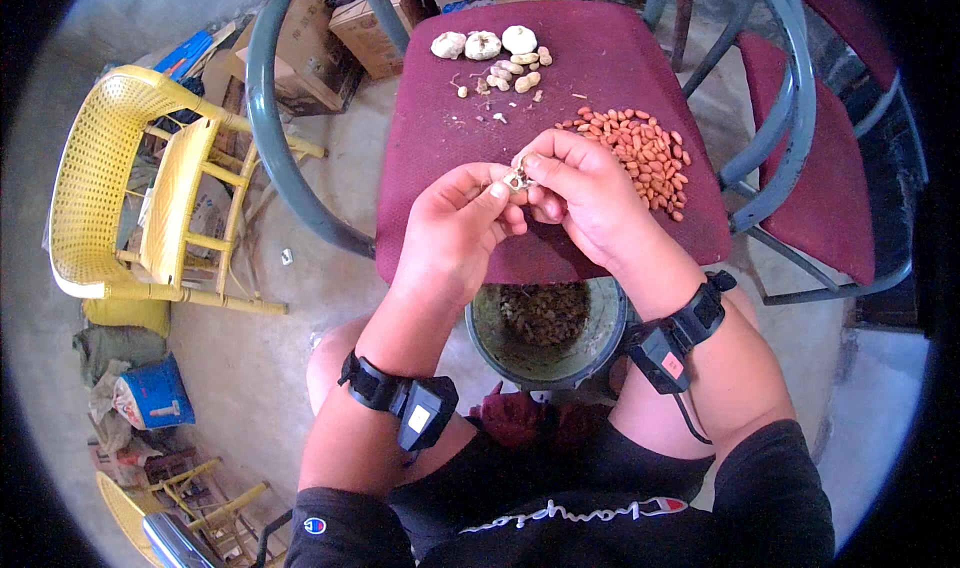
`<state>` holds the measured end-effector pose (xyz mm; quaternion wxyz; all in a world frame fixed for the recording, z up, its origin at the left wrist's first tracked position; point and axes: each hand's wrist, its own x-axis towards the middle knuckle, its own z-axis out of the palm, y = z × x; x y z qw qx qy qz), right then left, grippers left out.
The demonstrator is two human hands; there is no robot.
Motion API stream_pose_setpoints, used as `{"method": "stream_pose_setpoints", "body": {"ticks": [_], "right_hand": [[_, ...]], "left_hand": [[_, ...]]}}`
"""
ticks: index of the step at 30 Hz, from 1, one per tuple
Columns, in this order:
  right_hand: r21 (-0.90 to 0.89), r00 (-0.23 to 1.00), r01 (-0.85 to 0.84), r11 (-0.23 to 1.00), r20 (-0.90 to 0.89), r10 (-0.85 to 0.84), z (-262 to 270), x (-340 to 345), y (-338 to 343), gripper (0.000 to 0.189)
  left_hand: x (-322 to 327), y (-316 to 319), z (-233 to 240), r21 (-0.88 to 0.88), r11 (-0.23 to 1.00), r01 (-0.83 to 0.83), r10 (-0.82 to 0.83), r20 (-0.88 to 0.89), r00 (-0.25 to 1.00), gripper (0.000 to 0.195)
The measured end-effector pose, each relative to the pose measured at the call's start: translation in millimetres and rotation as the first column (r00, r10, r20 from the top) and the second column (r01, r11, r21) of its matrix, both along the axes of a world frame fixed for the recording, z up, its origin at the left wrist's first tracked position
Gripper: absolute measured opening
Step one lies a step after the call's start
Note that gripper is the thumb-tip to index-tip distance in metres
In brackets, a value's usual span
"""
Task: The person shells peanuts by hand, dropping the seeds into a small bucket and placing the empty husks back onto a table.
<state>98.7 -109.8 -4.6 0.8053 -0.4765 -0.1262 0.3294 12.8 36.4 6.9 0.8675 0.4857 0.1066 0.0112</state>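
Note:
Between my left hand [457, 223] and my right hand [581, 185] is a small pale cracked pod [516, 182], which looks like a peanut shell. The fingertips of both hands pinch it, and they partly hide it. Right beside my right hand, a pile of shelled red-skinned peanuts [649, 155] is spread on the maroon chair seat [442, 133]. Farther back lie several unshelled peanuts [527, 82], with shell crumbs [499, 117] scattered nearer me. Three whitish garlic bulbs [482, 44] sit in a row along the far side of the seat.
Below the seat's near edge, between my legs, stands a bucket [551, 377] with brownish scraps inside. Curved blue-grey metal armrests [274, 118] flank the seat. A yellow woven chair [161, 193] stands left, cardboard boxes [300, 50] behind, and another maroon chair [817, 170] right.

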Motion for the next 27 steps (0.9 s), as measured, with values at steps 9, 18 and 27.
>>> {"method": "stream_pose_setpoints", "body": {"ticks": [9, 18, 27], "right_hand": [[-0.051, 0.993, 0.008, 0.999, 0.116, -0.002, 7, -8, 0, 0.007], [-0.277, 0.783, 0.222, 0.935, 0.622, -0.002, 13, -7, -13, 0.006], [-0.599, 0.598, 0.145, 0.787, 0.687, 0.412, 36, -24, -31, 0.008]], "left_hand": [[-3, 7, -3, -0.212, 0.977, 0.029, -0.03, -0.001, 1.0, 0.02], [-4, 3, 1, -0.265, 0.963, 0.053, -0.083, -0.102, 0.991, 0.017], [-9, 20, -8, -0.209, 0.976, 0.054, -0.071, -0.074, 0.995, 0.015]]}}
